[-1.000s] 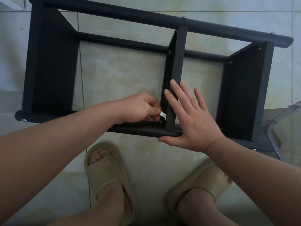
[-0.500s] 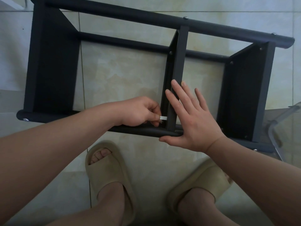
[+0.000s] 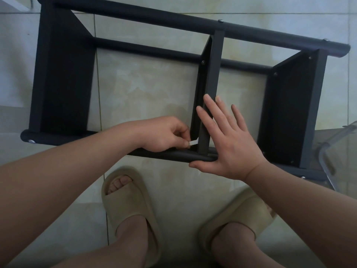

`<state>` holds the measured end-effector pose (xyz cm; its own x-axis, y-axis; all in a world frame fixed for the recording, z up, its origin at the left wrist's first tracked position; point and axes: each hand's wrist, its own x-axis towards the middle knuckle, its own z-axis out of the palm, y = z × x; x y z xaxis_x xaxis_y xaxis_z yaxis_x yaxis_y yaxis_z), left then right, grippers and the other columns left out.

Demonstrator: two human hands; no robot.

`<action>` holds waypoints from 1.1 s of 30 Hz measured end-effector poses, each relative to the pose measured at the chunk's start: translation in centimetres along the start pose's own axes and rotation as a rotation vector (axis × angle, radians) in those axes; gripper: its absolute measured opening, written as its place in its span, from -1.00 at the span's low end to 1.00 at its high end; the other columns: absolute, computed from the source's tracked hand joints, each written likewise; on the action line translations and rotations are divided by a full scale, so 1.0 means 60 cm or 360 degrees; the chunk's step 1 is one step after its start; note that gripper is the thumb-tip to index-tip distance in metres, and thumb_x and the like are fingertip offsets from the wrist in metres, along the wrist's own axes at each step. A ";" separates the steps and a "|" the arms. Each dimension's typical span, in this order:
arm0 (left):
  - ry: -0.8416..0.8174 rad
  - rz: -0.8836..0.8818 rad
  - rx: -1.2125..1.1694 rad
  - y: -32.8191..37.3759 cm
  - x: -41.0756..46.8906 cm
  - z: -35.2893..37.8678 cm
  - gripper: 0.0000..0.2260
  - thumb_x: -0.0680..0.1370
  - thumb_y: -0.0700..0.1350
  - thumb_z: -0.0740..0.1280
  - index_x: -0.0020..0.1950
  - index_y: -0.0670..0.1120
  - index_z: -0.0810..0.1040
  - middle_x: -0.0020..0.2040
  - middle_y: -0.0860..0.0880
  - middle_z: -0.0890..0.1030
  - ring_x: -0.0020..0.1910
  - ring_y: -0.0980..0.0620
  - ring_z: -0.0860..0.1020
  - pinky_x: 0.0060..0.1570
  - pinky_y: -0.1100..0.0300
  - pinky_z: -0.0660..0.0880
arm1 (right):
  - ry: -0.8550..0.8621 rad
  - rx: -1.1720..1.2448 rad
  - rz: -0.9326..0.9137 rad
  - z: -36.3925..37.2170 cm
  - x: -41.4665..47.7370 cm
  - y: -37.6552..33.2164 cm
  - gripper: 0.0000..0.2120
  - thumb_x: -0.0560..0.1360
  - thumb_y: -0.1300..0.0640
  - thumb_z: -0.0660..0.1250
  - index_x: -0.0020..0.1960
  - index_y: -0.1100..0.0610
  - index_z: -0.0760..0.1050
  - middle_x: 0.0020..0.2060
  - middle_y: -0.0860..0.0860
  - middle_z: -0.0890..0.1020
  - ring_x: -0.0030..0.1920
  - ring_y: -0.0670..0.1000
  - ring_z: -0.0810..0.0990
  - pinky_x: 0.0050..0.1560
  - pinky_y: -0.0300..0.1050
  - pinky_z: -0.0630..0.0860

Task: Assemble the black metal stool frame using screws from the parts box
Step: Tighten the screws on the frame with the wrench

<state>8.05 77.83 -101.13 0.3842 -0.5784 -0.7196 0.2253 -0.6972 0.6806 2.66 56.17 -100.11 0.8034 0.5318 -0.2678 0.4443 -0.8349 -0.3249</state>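
Observation:
The black metal stool frame [image 3: 63, 78] stands on the tiled floor, seen from above, with round tubes front and back and flat cross panels between them. My left hand [image 3: 164, 135] pinches a small silvery key-like tool [image 3: 193, 142] at the foot of the middle cross panel [image 3: 212, 78], where it meets the near tube. My right hand [image 3: 229, 140] lies flat with straight fingers against the right side of that panel, its thumb along the near tube. The screw under the tool is hidden.
My two feet in beige slippers [image 3: 127, 204] stand on the floor just in front of the frame. A clear plastic object [image 3: 332, 151] lies at the right edge, beside the frame's right end. Silver screw heads show on the tubes.
My left hand has turned the small tool a little at the joint, the wrist rotating slightly. The right hand and the frame stay where they were.

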 end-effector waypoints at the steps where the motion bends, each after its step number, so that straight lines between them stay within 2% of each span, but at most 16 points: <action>1: 0.0032 0.0000 0.0041 -0.001 -0.002 -0.006 -0.91 0.59 -0.08 0.39 -0.11 0.06 0.63 -0.27 0.19 0.67 -0.26 0.25 0.61 -0.10 0.19 0.50 | -0.0008 -0.0004 0.0000 0.000 0.000 0.000 0.07 0.42 -0.52 0.20 0.65 0.15 0.01 0.65 0.09 -0.08 0.64 0.14 -0.16 0.57 0.32 -0.02; 5: 0.0183 0.0048 0.0266 0.000 -0.008 -0.021 -0.90 0.55 -0.06 0.44 -0.07 0.17 0.62 -0.19 0.19 0.70 -0.16 0.35 0.60 -0.10 0.32 0.48 | -0.0006 0.0002 0.0001 0.000 -0.001 0.000 0.07 0.42 -0.52 0.20 0.65 0.15 0.01 0.65 0.10 -0.08 0.64 0.14 -0.16 0.57 0.33 -0.02; 10: 0.0279 0.0123 0.0253 0.012 -0.001 -0.016 -0.83 0.55 -0.07 0.42 -0.15 0.20 0.54 -0.12 0.17 0.65 -0.12 0.26 0.59 -0.07 0.29 0.49 | -0.0007 0.0002 -0.0004 0.000 0.000 0.000 0.06 0.42 -0.53 0.17 0.66 0.14 0.00 0.65 0.09 -0.09 0.64 0.14 -0.16 0.57 0.32 -0.01; 13: 0.0301 0.0069 -0.0021 0.016 0.006 -0.008 -0.82 0.55 -0.12 0.42 -0.14 0.16 0.56 -0.13 0.12 0.63 -0.15 0.21 0.56 -0.08 0.25 0.47 | -0.0009 -0.0005 -0.0009 0.000 0.000 0.001 0.06 0.43 -0.53 0.16 0.66 0.14 0.00 0.65 0.09 -0.09 0.64 0.14 -0.17 0.57 0.32 -0.02; 18: 0.0218 -0.0166 -0.0880 0.023 0.007 0.008 -0.87 0.58 -0.23 0.36 -0.12 -0.04 0.62 -0.19 0.03 0.71 -0.11 0.09 0.69 -0.12 0.23 0.58 | -0.0011 -0.0005 -0.0005 0.002 0.000 0.001 0.06 0.43 -0.53 0.17 0.65 0.14 0.01 0.65 0.09 -0.09 0.64 0.14 -0.16 0.57 0.31 -0.03; 20: 0.0190 -0.0214 -0.1092 0.026 0.007 0.011 -0.86 0.60 -0.24 0.32 -0.11 -0.08 0.60 -0.21 -0.02 0.71 -0.13 0.05 0.69 -0.13 0.20 0.57 | -0.0006 0.0005 -0.0004 0.002 0.000 0.001 0.06 0.42 -0.53 0.18 0.65 0.15 0.02 0.65 0.09 -0.08 0.64 0.14 -0.16 0.57 0.31 -0.02; 27: 0.0322 -0.0199 -0.1046 0.027 0.011 0.018 -0.94 0.59 -0.20 0.38 -0.07 -0.08 0.62 -0.21 0.01 0.71 -0.14 0.11 0.67 -0.23 0.31 0.53 | 0.0002 0.0008 -0.0004 0.001 0.000 0.001 0.07 0.42 -0.52 0.20 0.65 0.15 0.02 0.65 0.10 -0.07 0.64 0.14 -0.15 0.57 0.32 -0.02; 30: 0.0398 -0.0150 -0.0928 0.026 0.014 0.018 -0.95 0.56 -0.20 0.42 -0.05 -0.05 0.65 -0.20 0.03 0.72 -0.14 0.14 0.67 -0.10 0.24 0.52 | 0.0002 0.0014 -0.0004 0.001 0.000 0.001 0.07 0.42 -0.51 0.22 0.65 0.15 0.03 0.65 0.10 -0.07 0.64 0.15 -0.15 0.57 0.32 -0.02; 33: 0.0454 -0.0141 -0.0966 0.025 0.015 0.019 -0.90 0.53 -0.20 0.46 -0.01 -0.05 0.60 -0.19 0.00 0.73 -0.14 0.12 0.69 -0.05 0.17 0.50 | 0.0012 0.0023 -0.0005 0.002 0.001 0.001 0.07 0.42 -0.51 0.22 0.65 0.15 0.03 0.65 0.11 -0.06 0.64 0.15 -0.14 0.57 0.33 -0.02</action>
<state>7.72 75.76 -100.90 0.5435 -0.3373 -0.7686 0.6978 -0.3274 0.6371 2.66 56.16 -100.23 0.8050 0.5333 -0.2598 0.4412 -0.8311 -0.3387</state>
